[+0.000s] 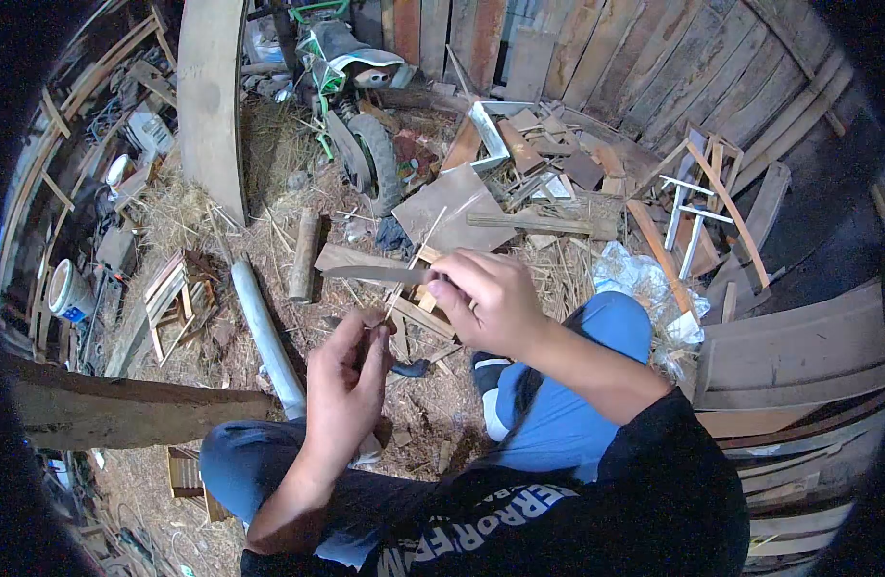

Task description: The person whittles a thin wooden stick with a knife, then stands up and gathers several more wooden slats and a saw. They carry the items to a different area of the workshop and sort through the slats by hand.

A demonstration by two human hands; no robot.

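My right hand (pixel 491 300) is closed around the handle of a knife (pixel 373 274), its blade lying almost level and pointing left. Just below and to the left, my left hand (pixel 346 370) pinches the lower end of a thin wooden stick (pixel 432 231) between thumb and fingers. From there the stick slants up and to the right, overlapping the blade in this view. Both hands are above my bent legs, close together, with wood offcuts (pixel 428 319) on the ground beyond them.
A log piece (pixel 305 256) and a grey pipe (pixel 267 332) lie at left, near a small wooden frame (pixel 178 303). Ahead stands a motorbike wheel (pixel 375 159) beside a flat board (pixel 452 207). Scrap wood (pixel 558 144) is heaped at back right. A white bucket (pixel 69 290) sits far left.
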